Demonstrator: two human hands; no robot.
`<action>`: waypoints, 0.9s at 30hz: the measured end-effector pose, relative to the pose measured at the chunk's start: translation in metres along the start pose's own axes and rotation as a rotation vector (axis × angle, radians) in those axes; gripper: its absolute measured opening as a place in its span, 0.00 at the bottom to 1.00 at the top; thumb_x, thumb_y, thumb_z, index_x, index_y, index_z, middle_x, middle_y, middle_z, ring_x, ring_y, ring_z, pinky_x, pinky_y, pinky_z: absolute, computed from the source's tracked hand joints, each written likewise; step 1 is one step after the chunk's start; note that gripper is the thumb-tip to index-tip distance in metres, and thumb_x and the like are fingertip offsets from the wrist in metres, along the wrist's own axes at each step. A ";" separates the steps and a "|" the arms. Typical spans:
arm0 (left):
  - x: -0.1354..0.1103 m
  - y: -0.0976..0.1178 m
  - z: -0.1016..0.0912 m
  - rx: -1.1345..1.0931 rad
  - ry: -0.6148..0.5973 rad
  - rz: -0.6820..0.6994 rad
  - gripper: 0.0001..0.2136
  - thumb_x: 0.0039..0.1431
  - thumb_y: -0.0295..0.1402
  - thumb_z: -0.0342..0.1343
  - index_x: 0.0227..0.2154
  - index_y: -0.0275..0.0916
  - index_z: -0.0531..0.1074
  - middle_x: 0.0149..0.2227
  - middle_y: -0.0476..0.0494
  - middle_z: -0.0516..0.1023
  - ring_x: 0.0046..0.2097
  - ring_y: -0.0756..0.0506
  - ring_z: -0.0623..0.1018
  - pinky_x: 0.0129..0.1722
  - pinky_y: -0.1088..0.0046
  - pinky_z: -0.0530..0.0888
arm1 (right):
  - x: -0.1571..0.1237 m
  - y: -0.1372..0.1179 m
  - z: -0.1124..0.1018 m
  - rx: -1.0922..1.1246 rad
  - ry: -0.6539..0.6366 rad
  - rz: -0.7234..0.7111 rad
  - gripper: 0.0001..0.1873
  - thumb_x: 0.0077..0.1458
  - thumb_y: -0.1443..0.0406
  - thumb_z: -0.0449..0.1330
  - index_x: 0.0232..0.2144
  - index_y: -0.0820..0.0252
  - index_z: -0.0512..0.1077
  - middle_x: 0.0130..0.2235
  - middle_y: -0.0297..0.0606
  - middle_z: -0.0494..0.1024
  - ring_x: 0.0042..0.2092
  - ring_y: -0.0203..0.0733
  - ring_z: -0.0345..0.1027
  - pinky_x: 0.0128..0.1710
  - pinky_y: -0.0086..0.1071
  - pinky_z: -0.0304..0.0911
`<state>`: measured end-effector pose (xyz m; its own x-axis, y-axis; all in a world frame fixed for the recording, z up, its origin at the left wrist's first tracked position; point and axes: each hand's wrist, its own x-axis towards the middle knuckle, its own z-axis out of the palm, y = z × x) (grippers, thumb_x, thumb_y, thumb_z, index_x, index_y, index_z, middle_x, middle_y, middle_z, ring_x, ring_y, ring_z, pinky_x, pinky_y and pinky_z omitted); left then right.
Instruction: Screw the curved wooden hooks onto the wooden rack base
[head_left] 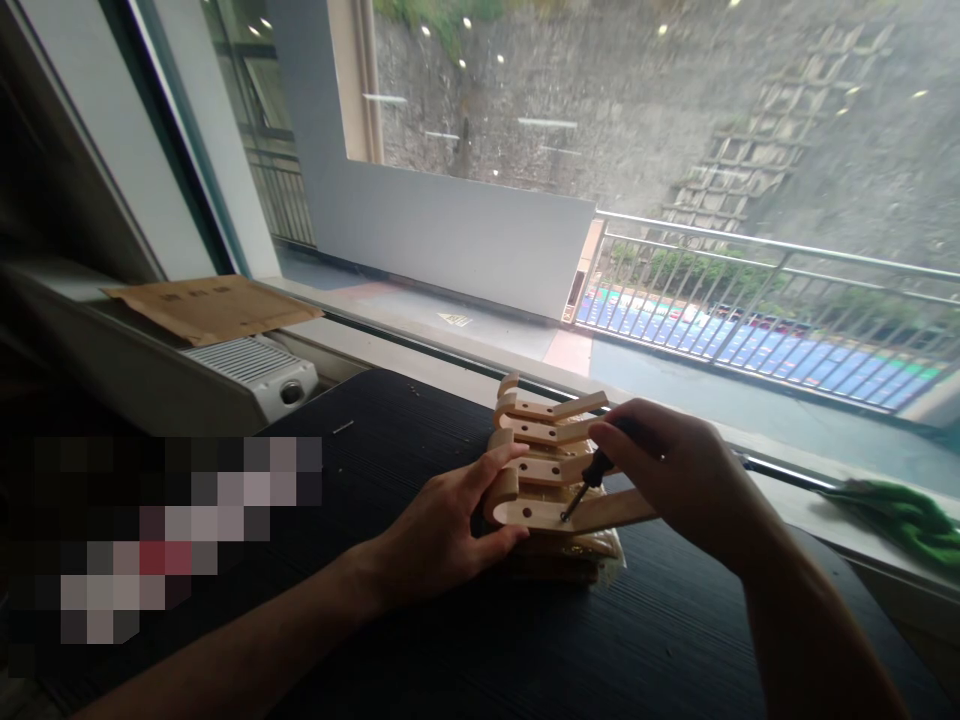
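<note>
A pale wooden coat rack (540,515) with several curved hooks lies on a plastic-wrapped stack (600,548). My left hand (450,515) grips the nearest hook's curled end, thumb along the near side and fingers over the top. My right hand (675,470) is closed round the dark handle of a screwdriver (598,468). The screwdriver slants down to the left, its tip at a hole in the nearest hook, where a small screw head seems to sit. Other dark holes show along the hooks. Part of the handle is hidden by my right hand.
The dark table (337,640) stands against a window sill. Small bits lie on it, with a thin screw-like piece (343,427) at left. A brown envelope (217,305) rests on a white unit (262,375). A green cloth (900,515) lies on the sill at right. A blurred-out patch covers the left.
</note>
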<state>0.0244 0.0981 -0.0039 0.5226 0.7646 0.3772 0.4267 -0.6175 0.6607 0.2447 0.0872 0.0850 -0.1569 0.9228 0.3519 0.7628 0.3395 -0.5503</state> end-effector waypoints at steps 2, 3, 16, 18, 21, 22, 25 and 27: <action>0.000 0.000 0.000 -0.010 0.006 0.002 0.32 0.53 0.29 0.60 0.58 0.48 0.52 0.55 0.46 0.68 0.53 0.45 0.71 0.52 0.68 0.69 | 0.000 0.000 0.001 0.007 -0.007 0.004 0.17 0.54 0.54 0.54 0.32 0.60 0.74 0.24 0.35 0.75 0.25 0.36 0.67 0.24 0.28 0.58; 0.000 0.000 0.001 -0.017 0.010 0.007 0.32 0.53 0.29 0.60 0.58 0.48 0.52 0.56 0.46 0.68 0.54 0.45 0.71 0.52 0.67 0.69 | 0.000 0.001 0.001 0.012 -0.011 0.009 0.16 0.54 0.54 0.54 0.32 0.60 0.74 0.25 0.35 0.75 0.26 0.36 0.67 0.24 0.29 0.58; 0.000 0.000 0.002 0.003 0.002 0.023 0.29 0.54 0.30 0.59 0.57 0.45 0.55 0.56 0.46 0.67 0.55 0.45 0.70 0.54 0.69 0.68 | -0.002 0.011 -0.004 -0.123 -0.074 0.008 0.19 0.56 0.50 0.51 0.30 0.58 0.72 0.25 0.34 0.74 0.24 0.34 0.63 0.20 0.27 0.51; 0.001 -0.001 0.003 0.009 0.006 0.029 0.29 0.54 0.30 0.59 0.57 0.44 0.55 0.57 0.46 0.67 0.55 0.45 0.69 0.55 0.69 0.67 | -0.001 0.011 -0.002 -0.143 -0.055 0.019 0.20 0.55 0.49 0.51 0.29 0.58 0.70 0.24 0.33 0.74 0.23 0.34 0.61 0.20 0.27 0.49; 0.001 -0.001 0.003 0.016 0.004 0.027 0.28 0.54 0.30 0.59 0.57 0.44 0.56 0.57 0.46 0.67 0.55 0.45 0.70 0.54 0.69 0.67 | 0.000 0.006 0.004 -0.180 -0.004 0.009 0.20 0.57 0.50 0.50 0.26 0.58 0.68 0.22 0.33 0.72 0.22 0.33 0.59 0.21 0.28 0.48; 0.001 -0.001 0.003 0.015 0.003 0.027 0.28 0.54 0.30 0.58 0.57 0.44 0.55 0.57 0.46 0.67 0.55 0.45 0.70 0.54 0.69 0.68 | 0.000 0.004 0.006 -0.198 0.011 0.005 0.19 0.57 0.51 0.50 0.26 0.58 0.67 0.22 0.33 0.72 0.22 0.33 0.59 0.22 0.28 0.48; 0.002 0.000 0.003 0.007 0.002 0.034 0.28 0.54 0.30 0.58 0.56 0.44 0.56 0.56 0.45 0.67 0.55 0.45 0.70 0.54 0.68 0.67 | 0.000 -0.003 0.010 -0.240 0.035 -0.014 0.17 0.59 0.53 0.47 0.27 0.57 0.67 0.23 0.33 0.72 0.23 0.33 0.60 0.24 0.29 0.48; 0.002 0.001 0.002 -0.001 0.003 0.036 0.27 0.54 0.30 0.59 0.56 0.45 0.57 0.57 0.46 0.67 0.56 0.45 0.69 0.55 0.67 0.66 | -0.001 -0.006 0.010 -0.227 0.023 -0.053 0.16 0.59 0.53 0.48 0.31 0.56 0.68 0.23 0.32 0.72 0.23 0.33 0.60 0.23 0.29 0.48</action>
<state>0.0277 0.0987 -0.0043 0.5357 0.7422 0.4027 0.4064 -0.6447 0.6475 0.2344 0.0859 0.0804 -0.1886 0.8994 0.3944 0.8756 0.3358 -0.3471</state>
